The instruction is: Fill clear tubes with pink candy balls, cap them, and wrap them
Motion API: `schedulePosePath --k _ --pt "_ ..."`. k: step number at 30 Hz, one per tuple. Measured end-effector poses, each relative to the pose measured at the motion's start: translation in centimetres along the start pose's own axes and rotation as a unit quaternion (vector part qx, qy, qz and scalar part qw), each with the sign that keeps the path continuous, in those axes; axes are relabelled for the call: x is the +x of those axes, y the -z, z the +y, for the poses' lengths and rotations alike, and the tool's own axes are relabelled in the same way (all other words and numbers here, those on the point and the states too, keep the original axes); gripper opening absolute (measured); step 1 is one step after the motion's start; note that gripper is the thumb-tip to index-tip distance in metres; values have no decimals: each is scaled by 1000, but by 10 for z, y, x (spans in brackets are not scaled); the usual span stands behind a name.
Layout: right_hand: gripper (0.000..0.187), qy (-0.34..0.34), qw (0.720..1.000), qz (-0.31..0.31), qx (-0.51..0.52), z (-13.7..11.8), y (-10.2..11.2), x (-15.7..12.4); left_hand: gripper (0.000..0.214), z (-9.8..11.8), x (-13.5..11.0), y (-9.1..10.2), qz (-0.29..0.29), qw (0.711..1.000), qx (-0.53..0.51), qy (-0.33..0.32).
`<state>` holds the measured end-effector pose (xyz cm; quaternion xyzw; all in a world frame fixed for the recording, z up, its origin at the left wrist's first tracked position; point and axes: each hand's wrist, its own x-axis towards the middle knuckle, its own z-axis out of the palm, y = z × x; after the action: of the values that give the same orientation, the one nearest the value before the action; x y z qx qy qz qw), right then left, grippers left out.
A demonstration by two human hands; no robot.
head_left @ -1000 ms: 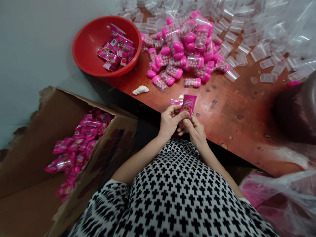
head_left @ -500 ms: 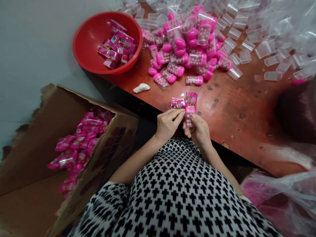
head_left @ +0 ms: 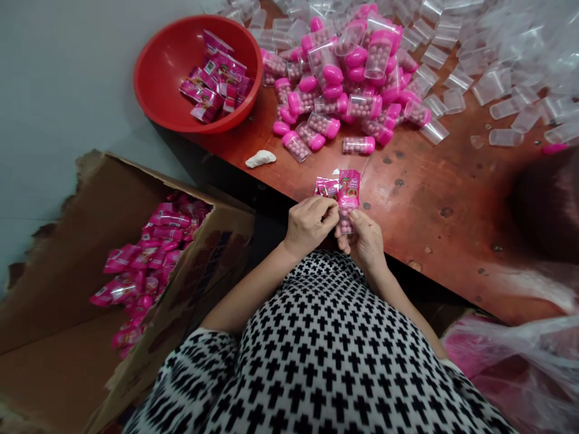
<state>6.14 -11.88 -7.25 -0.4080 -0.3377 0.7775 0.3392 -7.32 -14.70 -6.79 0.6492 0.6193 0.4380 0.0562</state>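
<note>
My right hand (head_left: 368, 236) grips a small clear tube of pink candy balls (head_left: 346, 223) from the right and below. A printed pink wrapper (head_left: 350, 187) covers the tube's far end. Close against the left side of the tube, my left hand (head_left: 312, 222) has its thumb and fingers pinched together; what lies between the tips is hidden. Just beyond the left knuckles, another pink wrapper (head_left: 326, 187) lies at the table's edge. A capped candy tube (head_left: 358, 145) rests farther in on the table.
A red bowl (head_left: 149, 99) with pink wrappers stands at the back left. Beside it are a heap of pink-capped candy tubes (head_left: 332, 105) and many clear empty tubes (head_left: 506, 137). A cardboard box (head_left: 58, 289) at left holds wrapped pieces. A white lump (head_left: 261, 158) lies near the edge.
The left fingers have curled in more and shifted slightly at the tube's left side. The right hand keeps its hold on the tube. The view has shifted slightly.
</note>
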Motion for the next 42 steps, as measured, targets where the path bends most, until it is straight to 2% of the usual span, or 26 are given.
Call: schedulePosePath --k 5,13,19,22,26,28,31,33,35,36,39,42 --pt "36 -7 1000 -1 -8 3 -2 -3 16 -5 -1 1 -4 1000 11 -16" --pt "37 28 999 24 -34 7 -4 -8 14 -14 -6 3 -3 998 10 -69" --pt "35 40 997 43 -41 12 -6 -9 16 -17 -13 8 -11 995 68 -73" --pt "34 73 993 69 -67 13 -6 -3 17 -4 -20 4 -57 997 34 -41" --pt "34 122 981 107 -103 7 -8 6 15 26 -32 -1 -186 976 -106 -47" --pt "34 128 983 87 -96 5 -7 6 15 32 -34 0 -163 978 -129 -4" --pt "36 131 987 62 -66 5 -4 3 15 26 -32 5 -30 980 -151 123" --pt "39 116 990 56 -53 7 -1 2 17 17 -27 5 39 948 -209 237" --pt "40 98 993 45 -49 8 1 2 29 9 -22 1 61 889 -310 332" --pt "40 92 994 38 -48 9 2 2 35 7 -19 -2 55 857 -366 358" --pt "39 88 995 22 -49 11 2 2 42 8 -11 -12 5 786 -496 369" --pt "37 96 993 18 -66 11 1 1 45 14 -3 -17 -35 748 -545 378"
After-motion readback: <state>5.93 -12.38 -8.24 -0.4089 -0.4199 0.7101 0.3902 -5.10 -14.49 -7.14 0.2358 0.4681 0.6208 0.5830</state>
